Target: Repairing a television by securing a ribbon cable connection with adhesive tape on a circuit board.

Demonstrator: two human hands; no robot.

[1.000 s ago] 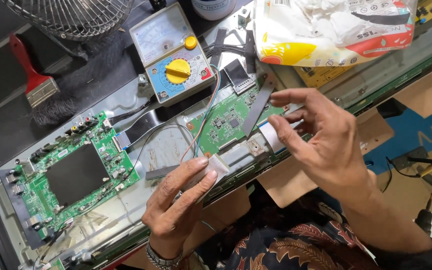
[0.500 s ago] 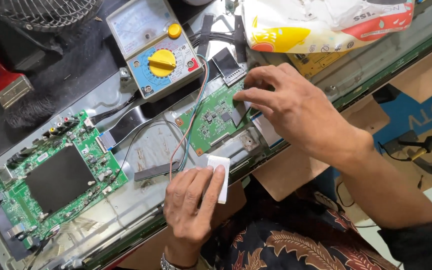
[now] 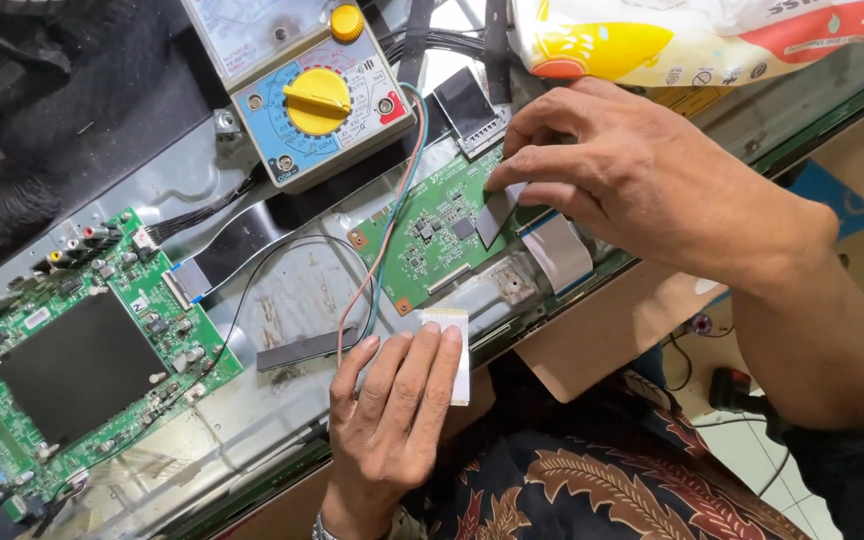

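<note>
My right hand (image 3: 642, 180) pinches a short dark flat ribbon strip (image 3: 497, 212) over the small green circuit board (image 3: 427, 235) on the metal back panel (image 3: 292, 290). A grey flat cable (image 3: 560, 250) lies just below that hand. My left hand (image 3: 392, 410) lies flat near the panel's front edge, its fingers pressing a white flat cable (image 3: 457, 355). Red and blue wires (image 3: 382, 250) run from the meter down past the small board toward my left hand.
An analogue multimeter (image 3: 302, 85) with a yellow dial stands behind the small board. A large green main board (image 3: 72, 370) fills the left. A black strip (image 3: 302, 348) lies mid-panel. A plastic bag (image 3: 692, 40) sits at the top right. Cardboard (image 3: 612, 320) lies below the panel's edge.
The view has shifted closer and left. My right hand has moved onto the small board and now pinches the dark strip. My left hand stays on the white cable.
</note>
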